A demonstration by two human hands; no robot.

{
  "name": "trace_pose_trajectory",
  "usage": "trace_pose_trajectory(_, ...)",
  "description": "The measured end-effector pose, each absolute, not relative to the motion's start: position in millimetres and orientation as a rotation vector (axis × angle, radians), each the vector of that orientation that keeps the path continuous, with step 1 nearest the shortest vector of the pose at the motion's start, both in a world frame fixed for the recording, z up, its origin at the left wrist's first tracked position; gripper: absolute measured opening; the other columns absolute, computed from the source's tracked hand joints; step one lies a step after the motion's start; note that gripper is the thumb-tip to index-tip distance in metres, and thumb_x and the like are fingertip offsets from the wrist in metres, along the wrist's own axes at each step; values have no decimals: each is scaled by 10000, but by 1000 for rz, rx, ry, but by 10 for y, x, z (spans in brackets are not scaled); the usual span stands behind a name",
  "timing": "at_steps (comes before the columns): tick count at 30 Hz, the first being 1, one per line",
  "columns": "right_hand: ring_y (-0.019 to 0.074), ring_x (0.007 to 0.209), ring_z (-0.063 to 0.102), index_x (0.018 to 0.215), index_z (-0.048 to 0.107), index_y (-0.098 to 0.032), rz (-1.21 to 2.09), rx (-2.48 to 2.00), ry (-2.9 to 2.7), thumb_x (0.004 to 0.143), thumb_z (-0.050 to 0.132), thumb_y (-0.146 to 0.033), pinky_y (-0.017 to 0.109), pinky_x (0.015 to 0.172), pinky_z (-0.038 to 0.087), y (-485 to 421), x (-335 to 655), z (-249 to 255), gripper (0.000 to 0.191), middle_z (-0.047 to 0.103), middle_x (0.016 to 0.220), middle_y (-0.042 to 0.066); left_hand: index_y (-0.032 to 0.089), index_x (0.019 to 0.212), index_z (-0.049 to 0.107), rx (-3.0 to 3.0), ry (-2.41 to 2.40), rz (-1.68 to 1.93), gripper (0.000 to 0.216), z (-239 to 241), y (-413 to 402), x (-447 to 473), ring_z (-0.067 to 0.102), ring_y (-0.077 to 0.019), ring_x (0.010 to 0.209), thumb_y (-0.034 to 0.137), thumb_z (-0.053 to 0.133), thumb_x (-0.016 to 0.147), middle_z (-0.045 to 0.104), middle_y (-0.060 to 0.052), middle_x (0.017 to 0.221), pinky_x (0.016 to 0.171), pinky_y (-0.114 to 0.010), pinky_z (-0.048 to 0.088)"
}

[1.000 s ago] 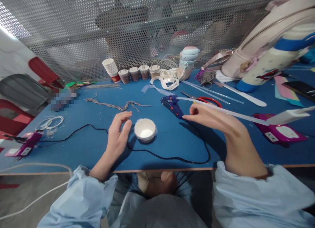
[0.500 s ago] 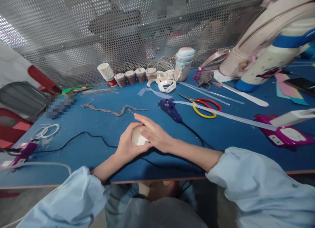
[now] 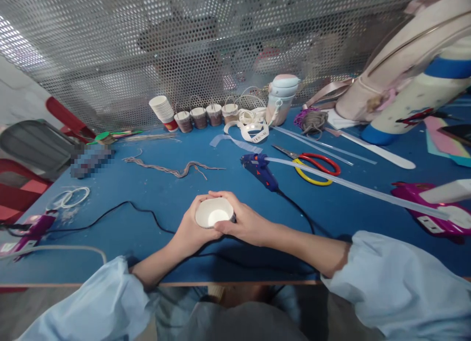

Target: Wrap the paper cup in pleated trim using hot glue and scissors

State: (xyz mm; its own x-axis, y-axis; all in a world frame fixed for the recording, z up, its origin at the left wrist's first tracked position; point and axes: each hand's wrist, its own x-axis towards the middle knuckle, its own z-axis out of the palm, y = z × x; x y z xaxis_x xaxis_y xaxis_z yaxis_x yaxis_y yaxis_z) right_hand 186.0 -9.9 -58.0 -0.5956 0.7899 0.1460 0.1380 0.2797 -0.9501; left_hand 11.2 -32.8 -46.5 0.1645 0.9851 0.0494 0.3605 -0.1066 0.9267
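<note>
One white cup [image 3: 214, 211] sits mouth up between the left hand [image 3: 194, 228] and the right hand [image 3: 250, 223], near the middle of the near edge of the blue surface [image 3: 147, 191]. The left hand curls around its left side; the right hand wraps the right side, thumb against the near rim. Both press inward on it, and the rim is squeezed to a rounded oblong. Whether its base touches the surface cannot be told.

Beyond the right hand lies one glue gun [image 3: 260, 171], with one clear stick [image 3: 349, 185] running from it toward the right edge, across one pair of scissors [image 3: 297, 158]. Along the far edge stand four brown-sided cups [image 3: 199, 119], one cup stack [image 3: 162, 111] on their left and one pastel bottle [image 3: 282, 98] on their right. Two purple socket boxes lie on the surface: a left box [image 3: 35, 229] by the near left corner, a right box [image 3: 427, 208] toward the right edge.
</note>
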Motion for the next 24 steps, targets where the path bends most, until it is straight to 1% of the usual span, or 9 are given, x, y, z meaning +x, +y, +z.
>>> trace_pose_trajectory(4,304,1279,439,1385,340,-192,1341,-927,-1959,732,722,-483,478,1016,379,-107,1872,-552,811,433,1434,157,182,1066,493,1565,1285,956,612,-458,-323,108,641,-236,924,292,783,539,668,-68,1020,812,-355,507)
trace_pose_trajectory(8,302,1269,451,1372,373,-203,1311,-1007,-1948,701,749,-478,459,1009,384,-121,1880,-527,816,455,1423,136,171,1091,494,1556,1275,945,637,-449,-337,117,646,-256,929,320,796,550,671,-86,1032,806,-376,514)
trace_pose_trajectory(10,296,1249,471,1354,395,-203,1291,-1039,-1931,676,770,-467,444,997,394,-130,1877,-531,819,487,1396,128,168,1107,493,1581,1283,941,659,-468,-337,113,642,-268,958,327,809,551,666,-97,1057,832,-393,510)
trace_pose_trajectory(13,276,1159,540,1304,440,-204,1256,-1047,-1931,654,791,-438,407,928,437,-143,1867,-544,775,575,1288,105,165,1152,488,1646,1266,927,711,-523,-324,73,616,-293,1043,364,826,560,637,-128,1139,914,-435,480)
trace_pose_trajectory(15,257,1083,581,1255,476,-203,1207,-1047,-1938,648,799,-417,377,870,457,-150,1860,-543,721,619,1206,86,159,1234,458,1712,1245,876,794,-548,-311,9,567,-320,1142,371,830,566,584,-159,1239,996,-478,428)
trace_pose_trajectory(17,239,1021,603,1202,509,-197,1144,-1060,-1923,646,803,-406,351,827,464,-149,1857,-529,663,644,1139,71,169,1356,378,1766,1241,783,914,-537,-298,-84,475,-338,1263,322,826,575,495,-174,1362,1086,-515,333)
trace_pose_trajectory(19,225,974,612,1157,533,-198,1073,-1087,-1879,648,802,-413,333,795,466,-138,1862,-510,615,658,1075,57,206,1444,285,1760,1243,707,968,-482,-284,-180,372,-322,1358,249,789,618,389,-153,1470,1152,-512,234)
trace_pose_trajectory(21,223,967,608,1139,535,-205,990,-1118,-1824,651,797,-429,330,791,465,-116,1872,-499,597,653,1057,53,238,1461,272,1717,1219,736,924,-399,-267,-232,313,-294,1401,224,745,668,323,-121,1522,1177,-478,208)
trace_pose_trajectory(24,242,1050,575,1185,488,-211,872,-1156,-1763,652,793,-434,364,857,455,-80,1886,-513,654,609,1141,73,246,1392,394,1679,1173,920,713,-290,-233,-146,326,-273,1400,299,693,747,376,-94,1500,1181,-447,230)
